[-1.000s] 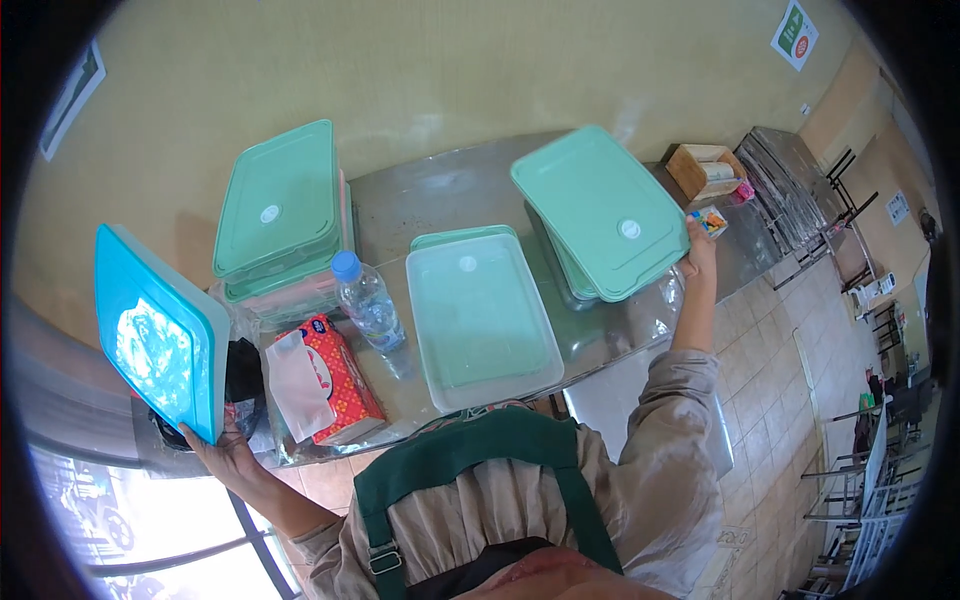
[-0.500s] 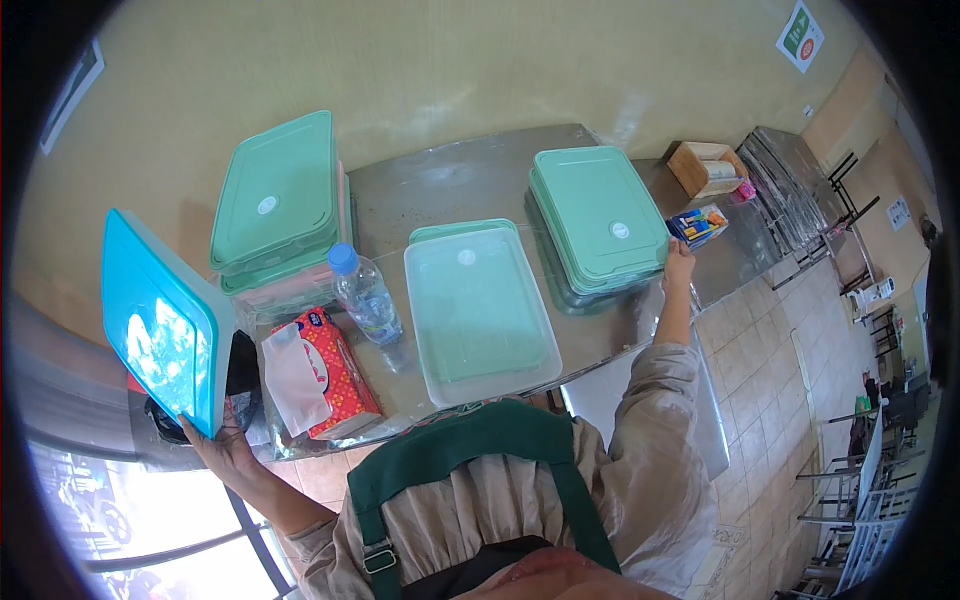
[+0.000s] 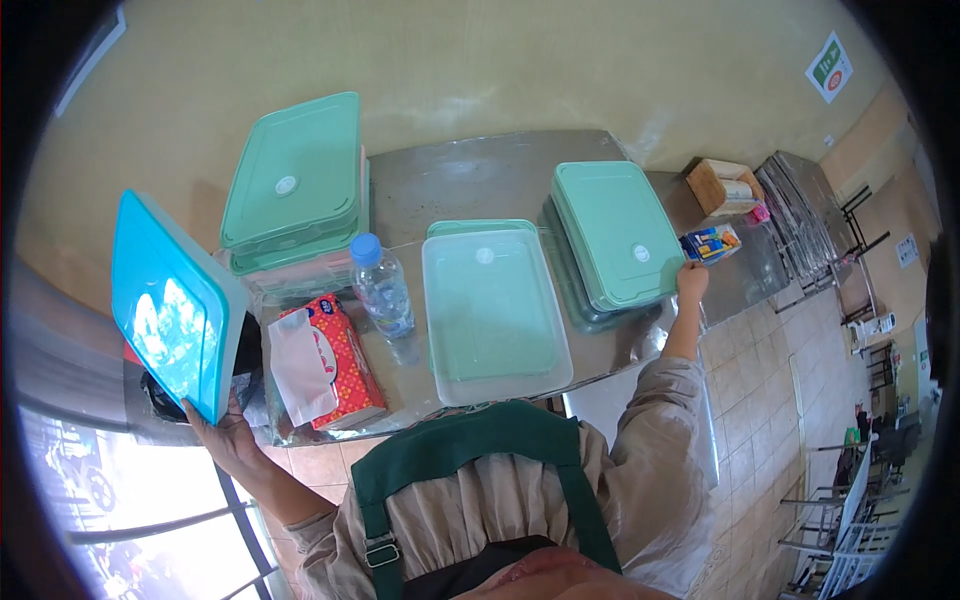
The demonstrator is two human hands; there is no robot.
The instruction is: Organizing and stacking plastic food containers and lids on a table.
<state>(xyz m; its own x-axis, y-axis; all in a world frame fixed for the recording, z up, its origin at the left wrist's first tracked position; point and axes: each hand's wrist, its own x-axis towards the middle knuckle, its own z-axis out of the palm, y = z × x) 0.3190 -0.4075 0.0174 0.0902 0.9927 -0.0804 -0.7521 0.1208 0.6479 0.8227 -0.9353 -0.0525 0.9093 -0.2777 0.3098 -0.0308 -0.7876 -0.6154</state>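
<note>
My left hand (image 3: 228,438) grips the lower edge of a plastic container with a bright blue lid (image 3: 170,310), tilted nearly upright at the table's left end. My right hand (image 3: 692,281) is closed at the near right corner of a green lid (image 3: 617,235), the top of a stack of containers. Between them lies a translucent pale container or lid (image 3: 495,320) over a green lid (image 3: 480,227). Farther left stands a stack of green-lidded containers (image 3: 290,180). In front of it are a water bottle (image 3: 383,295) with a blue cap and a red tissue pack (image 3: 345,365).
The metal table (image 3: 470,175) stands against a beige wall. Past the right stack are a small blue box (image 3: 711,243) and a wooden holder (image 3: 722,187). A black bag (image 3: 165,398) sits behind the raised container. Chairs and tables (image 3: 850,500) stand on the tiled floor at right.
The whole view has shifted slightly. At the right stack, the lower lid edge that stuck out on the left no longer shows. Both hands keep about the same hold.
</note>
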